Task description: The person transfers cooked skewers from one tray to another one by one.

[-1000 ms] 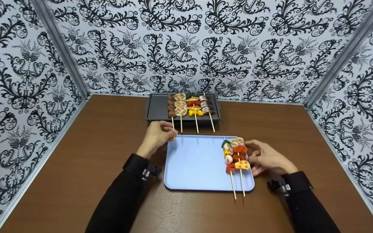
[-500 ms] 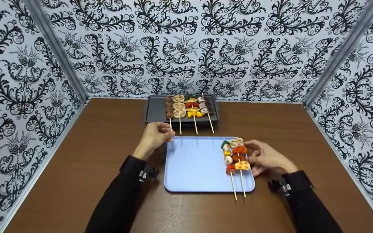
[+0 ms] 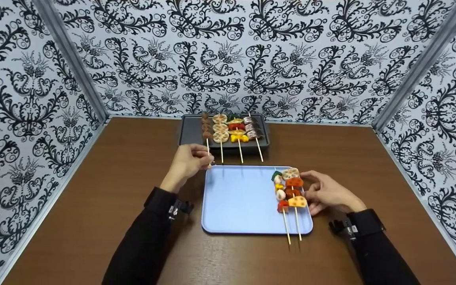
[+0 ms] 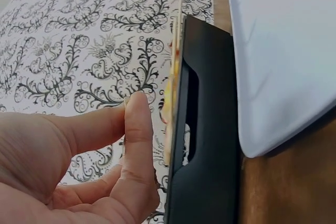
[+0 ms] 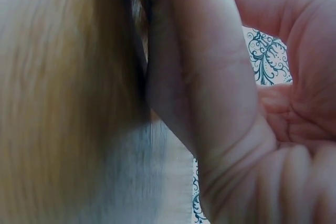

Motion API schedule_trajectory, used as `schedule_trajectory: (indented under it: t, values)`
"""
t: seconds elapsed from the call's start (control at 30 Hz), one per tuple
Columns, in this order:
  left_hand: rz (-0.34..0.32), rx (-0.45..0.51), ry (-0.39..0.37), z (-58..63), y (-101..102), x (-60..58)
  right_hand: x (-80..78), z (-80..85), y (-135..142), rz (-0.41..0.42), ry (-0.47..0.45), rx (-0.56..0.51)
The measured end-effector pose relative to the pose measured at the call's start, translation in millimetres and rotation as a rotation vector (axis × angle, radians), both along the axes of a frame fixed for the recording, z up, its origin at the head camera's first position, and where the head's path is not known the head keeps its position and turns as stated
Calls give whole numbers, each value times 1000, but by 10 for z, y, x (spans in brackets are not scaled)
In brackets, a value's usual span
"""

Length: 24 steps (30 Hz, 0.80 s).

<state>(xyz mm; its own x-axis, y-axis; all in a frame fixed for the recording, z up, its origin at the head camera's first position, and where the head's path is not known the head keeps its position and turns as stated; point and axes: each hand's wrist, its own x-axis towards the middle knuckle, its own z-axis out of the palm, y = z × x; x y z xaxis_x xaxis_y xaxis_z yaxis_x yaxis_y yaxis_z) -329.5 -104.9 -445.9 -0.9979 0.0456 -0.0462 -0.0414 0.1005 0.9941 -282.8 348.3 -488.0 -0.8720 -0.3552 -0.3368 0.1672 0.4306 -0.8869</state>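
Note:
My left hand point(image 3: 188, 161) pinches the bare stick of a brown meatball skewer point(image 3: 207, 128) between thumb and fingers. The meatballs are over the dark grill pan point(image 3: 191, 130), left of the lotus root skewer point(image 3: 220, 128); whether they touch the pan I cannot tell. In the left wrist view, the pan's black side point(image 4: 210, 124) is beside the fingers. My right hand point(image 3: 331, 194) holds the right edge of a light blue tray point(image 3: 240, 202). On that tray's right side lie a mixed vegetable skewer point(image 3: 280, 194) and a lotus root, tomato-red and cheese-like skewer point(image 3: 294, 188).
A pepper skewer point(image 3: 238, 130) and a grey-and-pink meat skewer point(image 3: 252, 128) lie on the pan, their sticks jutting over its front edge. The brown table point(image 3: 133, 158) is enclosed by patterned walls point(image 3: 228, 59).
My left hand has shifted slightly left and up with the meatball skewer, widening its gap from the lotus root skewer. The right hand stays at the tray edge.

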Motion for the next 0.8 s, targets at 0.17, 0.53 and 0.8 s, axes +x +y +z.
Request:
schedule_trajectory:
  t: [0.17,0.53,0.8]
  values:
    - [1,-50,26,57,26,62,-1,-19,6,-9,-6,-2]
    - [-16,-83,26,175,82,205,6,-28,-15,-11,-7,-2]
    - [-70,-69,40,231,167,312,0,2,18,-5,-14,16]
